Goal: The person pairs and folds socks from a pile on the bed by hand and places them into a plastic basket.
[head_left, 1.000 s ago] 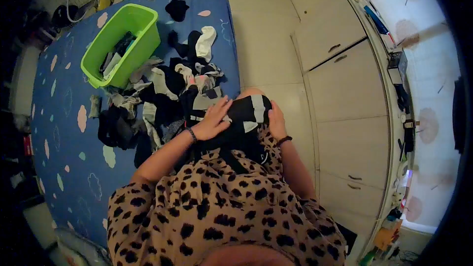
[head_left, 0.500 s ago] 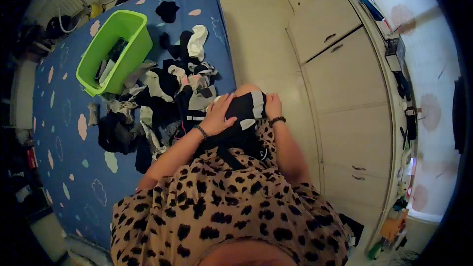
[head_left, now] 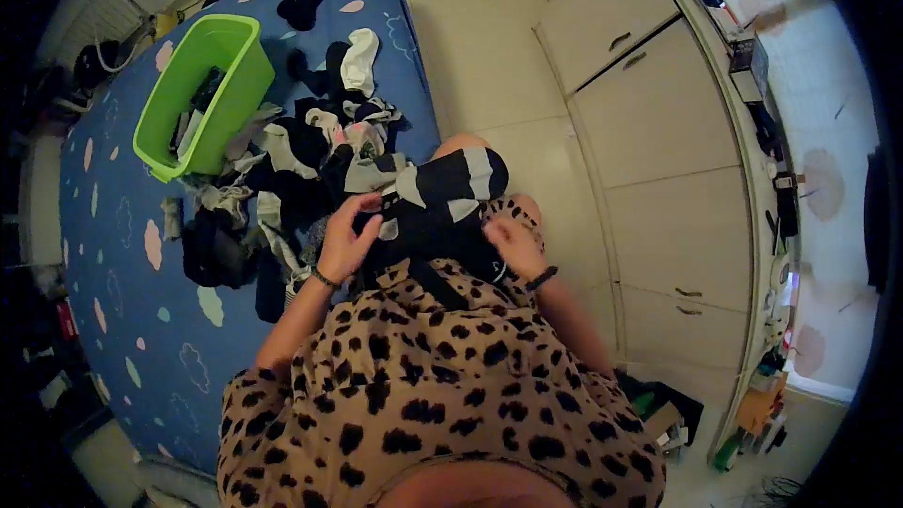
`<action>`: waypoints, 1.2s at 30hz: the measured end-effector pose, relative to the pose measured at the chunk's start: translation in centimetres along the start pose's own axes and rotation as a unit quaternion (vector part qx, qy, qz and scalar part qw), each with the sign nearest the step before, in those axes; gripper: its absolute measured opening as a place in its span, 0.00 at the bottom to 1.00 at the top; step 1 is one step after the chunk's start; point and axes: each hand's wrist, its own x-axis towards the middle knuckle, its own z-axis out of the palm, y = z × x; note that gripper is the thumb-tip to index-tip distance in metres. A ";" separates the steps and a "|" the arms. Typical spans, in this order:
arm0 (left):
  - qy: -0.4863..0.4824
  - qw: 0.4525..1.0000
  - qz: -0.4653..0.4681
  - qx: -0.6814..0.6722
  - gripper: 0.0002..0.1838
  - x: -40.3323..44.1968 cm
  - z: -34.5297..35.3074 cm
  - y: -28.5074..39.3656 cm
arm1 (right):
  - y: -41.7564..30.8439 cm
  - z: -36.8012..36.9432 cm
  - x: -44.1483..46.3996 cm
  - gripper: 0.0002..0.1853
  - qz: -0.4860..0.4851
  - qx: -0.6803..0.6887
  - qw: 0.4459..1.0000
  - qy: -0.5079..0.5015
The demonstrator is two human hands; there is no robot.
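Across my lap lies a black sock (head_left: 442,181) with pale grey bands, spread flat with its toe pointing right. Just below it is a second black sock (head_left: 423,229) with grey patches at heel and toe. My left hand (head_left: 348,243) is at the left end of these socks, thumb and fingers apart. To the right of the lower sock, my right hand (head_left: 514,243) hovers with loosely bent fingers and nothing visible in it. A heap of mixed socks (head_left: 292,155) in black, grey and white lies left of my lap.
A green plastic bin (head_left: 249,61) with a few dark and grey items inside stands on the blue patterned bed (head_left: 202,357). A white sock (head_left: 359,61) and a black bundle (head_left: 299,9) lie farther back. Pale cabinets (head_left: 658,132) line the right side.
Both hands have lifted off the banded sock and come back toward my body. My left hand has moved left; my right hand has let go of the toe end.
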 end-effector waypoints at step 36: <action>0.000 0.576 -0.318 -0.753 0.26 -0.5 6.0 6.1 | -13.2 -1.5 -3.6 0.06 -0.421 -0.117 0.899 -0.025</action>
